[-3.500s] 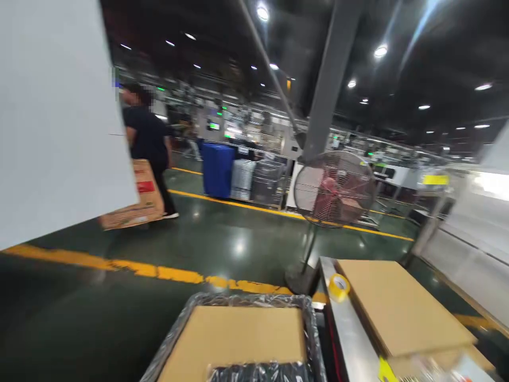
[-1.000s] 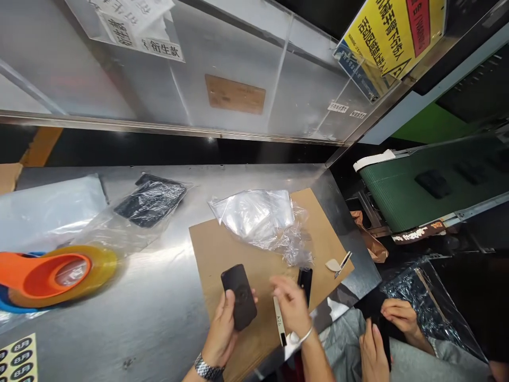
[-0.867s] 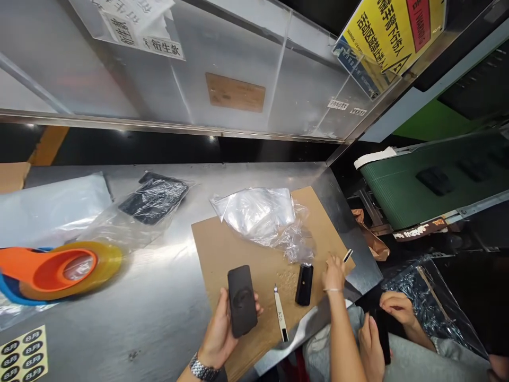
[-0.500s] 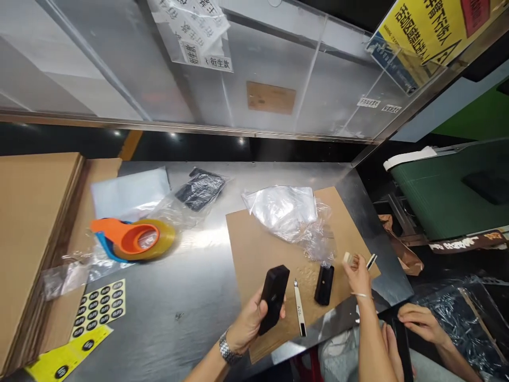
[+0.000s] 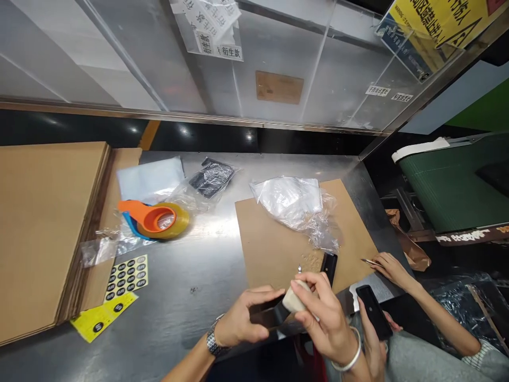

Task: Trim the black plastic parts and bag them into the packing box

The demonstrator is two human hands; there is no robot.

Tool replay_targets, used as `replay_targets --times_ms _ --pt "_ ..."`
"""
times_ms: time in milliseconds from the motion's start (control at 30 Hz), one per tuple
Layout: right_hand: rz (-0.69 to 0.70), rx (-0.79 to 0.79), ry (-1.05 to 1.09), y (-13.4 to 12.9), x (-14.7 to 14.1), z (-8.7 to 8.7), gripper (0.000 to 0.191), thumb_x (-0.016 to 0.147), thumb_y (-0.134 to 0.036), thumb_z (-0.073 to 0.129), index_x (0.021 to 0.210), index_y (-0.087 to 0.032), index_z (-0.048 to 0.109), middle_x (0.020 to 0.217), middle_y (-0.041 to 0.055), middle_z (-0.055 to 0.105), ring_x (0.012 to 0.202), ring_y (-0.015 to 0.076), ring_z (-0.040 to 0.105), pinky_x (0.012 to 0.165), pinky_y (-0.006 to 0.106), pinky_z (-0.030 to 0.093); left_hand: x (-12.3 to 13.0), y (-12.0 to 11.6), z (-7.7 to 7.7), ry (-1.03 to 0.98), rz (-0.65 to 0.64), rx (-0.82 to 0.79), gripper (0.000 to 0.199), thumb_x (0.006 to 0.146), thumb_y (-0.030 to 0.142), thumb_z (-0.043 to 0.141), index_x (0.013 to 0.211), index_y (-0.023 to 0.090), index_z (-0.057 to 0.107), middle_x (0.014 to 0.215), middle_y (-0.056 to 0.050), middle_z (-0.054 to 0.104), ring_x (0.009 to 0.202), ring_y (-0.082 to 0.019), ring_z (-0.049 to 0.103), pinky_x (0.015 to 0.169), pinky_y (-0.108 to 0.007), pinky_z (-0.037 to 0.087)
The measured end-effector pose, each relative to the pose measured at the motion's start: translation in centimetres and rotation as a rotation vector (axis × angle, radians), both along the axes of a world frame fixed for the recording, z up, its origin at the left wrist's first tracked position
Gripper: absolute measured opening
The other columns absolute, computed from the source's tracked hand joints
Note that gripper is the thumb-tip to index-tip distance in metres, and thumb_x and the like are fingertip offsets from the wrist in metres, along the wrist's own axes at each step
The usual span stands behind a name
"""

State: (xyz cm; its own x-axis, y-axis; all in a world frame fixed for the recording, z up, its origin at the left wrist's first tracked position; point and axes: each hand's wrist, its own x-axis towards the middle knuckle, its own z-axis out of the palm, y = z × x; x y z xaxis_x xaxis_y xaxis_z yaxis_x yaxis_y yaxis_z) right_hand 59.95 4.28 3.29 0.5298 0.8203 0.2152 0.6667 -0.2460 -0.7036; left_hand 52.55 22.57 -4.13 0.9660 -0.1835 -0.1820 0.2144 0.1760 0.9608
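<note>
The pale block (image 5: 294,298) has moved left to the dark case (image 5: 270,315); right hand (image 5: 328,315) pinches it, left hand (image 5: 240,319) clasps the case (best kept steady, probably).

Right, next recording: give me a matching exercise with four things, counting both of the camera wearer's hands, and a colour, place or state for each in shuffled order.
Things:
1. wearer's left hand
2. wearer's right hand
3. crumpled clear plastic
4. sheet of round stickers

Colours, places, states:
A. lying partly on a flat brown cardboard sheet
B. pinching a pale block
C. black circles on pale yellow
D. holding a black object

Pairs: 1-D, 2-B, 3-A, 4-C
</note>
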Motion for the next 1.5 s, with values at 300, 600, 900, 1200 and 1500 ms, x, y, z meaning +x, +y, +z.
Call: replay_targets --times_ms 300,600,900,1200,1500 --pt "0.035 0.063 0.098 0.3 -1.4 0.3 0.044 0.085 -0.028 0.044 0.129 -0.025 0.039 0.112 0.0111 0.043 0.096 0.0217 0.046 0.078 0.039 0.044 -1.7 -1.1 0.8 -0.002 0.013 -0.196 0.057 0.053 0.067 0.056 0.067 0.013 0.067 0.068 -0.006 0.054 0.063 -0.018 0.045 0.063 -0.028 0.034" --pt "-0.403 0.229 0.156 2.8 -5.9 -3.8 0.041 0.087 -0.025 0.041 0.128 -0.025 0.04 0.114 0.0111 0.042 0.106 0.0233 0.046 0.084 0.039 0.045 -2.5 -4.8 0.3 0.434 0.591 -0.718 0.035 0.068 0.048 0.058 0.07 0.013 0.061 0.06 -0.004 0.064 0.055 -0.015 0.057 0.056 -0.025 0.044" --pt "-0.333 0.209 0.057 2.8 -6.3 -5.2 0.043 0.085 -0.022 0.045 0.128 -0.023 0.041 0.108 0.0117 0.046 0.1 0.0207 0.05 0.079 0.035 0.048 -2.5 -4.1 1.0 0.588 0.651 -0.851 0.029 0.071 0.04 0.059 0.069 0.011 0.061 0.062 -0.004 0.065 0.065 -0.017 0.061 0.065 -0.027 0.046" --pt "-0.283 0.106 0.046 3.0 -4.7 -5.2 0.046 0.083 -0.015 0.048 0.127 -0.024 0.041 0.106 0.0107 0.045 0.1 0.02 0.048 0.08 0.037 0.047 -2.5 -3.3 1.2 0.386 0.673 -0.485 0.031 0.071 0.045 0.057 0.079 0.016 0.064 0.072 -0.002 0.066 0.071 -0.017 0.058 0.068 -0.026 0.045" --pt "-0.2 0.11 -0.085 3.3 -3.2 -5.0 0.046 0.081 -0.01 0.048 0.125 -0.023 0.045 0.108 0.0121 0.044 0.098 0.0211 0.047 0.076 0.039 0.047 -3.4 -3.2 2.2 0.412 0.553 -0.304 0.044 0.078 0.053 0.041 0.071 0.015 0.061 0.06 -0.002 0.06 0.057 -0.015 0.054 0.056 -0.026 0.044"
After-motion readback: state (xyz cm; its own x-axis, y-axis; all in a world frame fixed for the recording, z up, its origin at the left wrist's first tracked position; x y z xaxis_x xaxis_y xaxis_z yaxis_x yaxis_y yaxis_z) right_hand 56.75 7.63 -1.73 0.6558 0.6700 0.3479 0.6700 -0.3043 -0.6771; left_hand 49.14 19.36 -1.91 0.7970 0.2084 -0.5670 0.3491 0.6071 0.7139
